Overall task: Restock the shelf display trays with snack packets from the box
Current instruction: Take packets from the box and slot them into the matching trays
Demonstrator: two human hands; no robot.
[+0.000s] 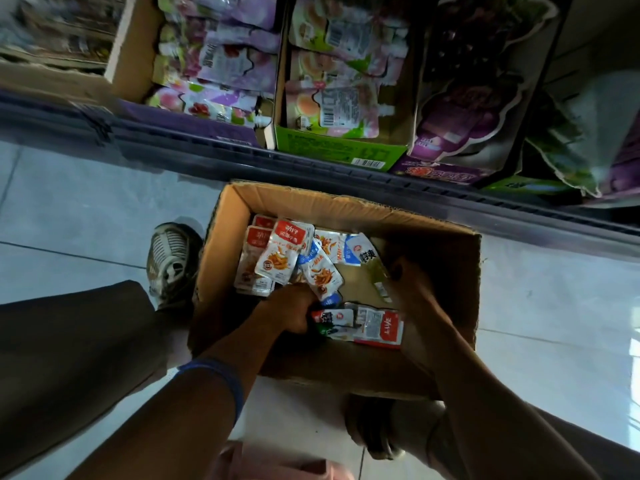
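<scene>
L grip & R grip both down in box, each clutching snack packets, R looks partly hidden; shoe beside box, shelf trays above

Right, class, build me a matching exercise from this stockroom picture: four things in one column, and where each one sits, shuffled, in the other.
Things
1. cardboard box
2. green display tray
3. left hand
4. shoe

Places
A. on the shelf, between the purple trays
B. inside the box, among the snack packets
C. on the tiled floor, below the shelf edge
D. on the floor, left of the box

Pairs: 1-C, 2-A, 3-B, 4-D
</scene>
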